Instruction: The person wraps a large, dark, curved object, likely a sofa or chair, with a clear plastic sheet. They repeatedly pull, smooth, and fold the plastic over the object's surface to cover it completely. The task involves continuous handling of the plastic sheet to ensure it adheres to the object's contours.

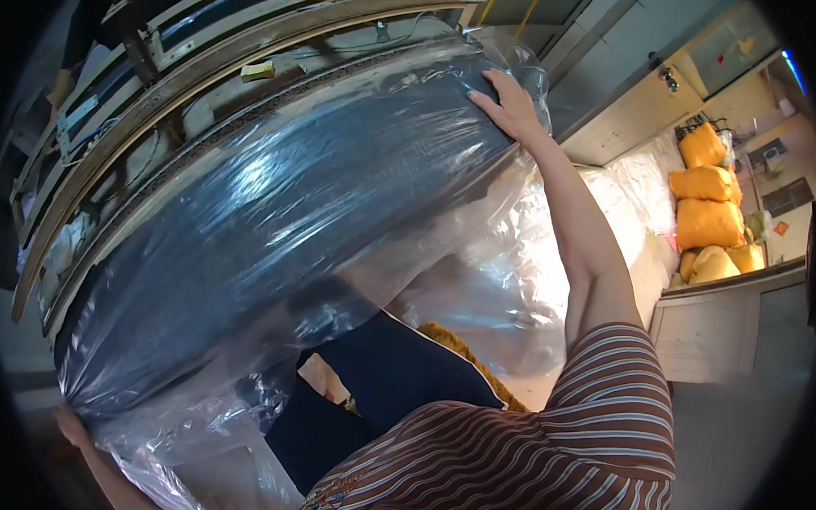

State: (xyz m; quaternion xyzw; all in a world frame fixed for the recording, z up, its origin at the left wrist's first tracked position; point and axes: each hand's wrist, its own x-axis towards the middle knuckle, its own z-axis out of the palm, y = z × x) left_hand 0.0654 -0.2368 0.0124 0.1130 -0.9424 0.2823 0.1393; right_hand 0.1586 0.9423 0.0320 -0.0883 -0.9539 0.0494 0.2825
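A large dark roll wrapped in clear plastic film fills the middle of the view, lying slanted across a long metal frame. My right hand rests flat on its far upper end, fingers spread over the plastic. My left hand holds the near lower end, at the bottom left, where the loose plastic bunches up. My right arm stretches out from a striped sleeve. Below the roll I see my dark trousers.
A curved metal and wood frame runs behind the roll. Several filled orange sacks are stacked at the right beside white bags. A grey cabinet stands at the lower right. Loose clear plastic hangs under the roll.
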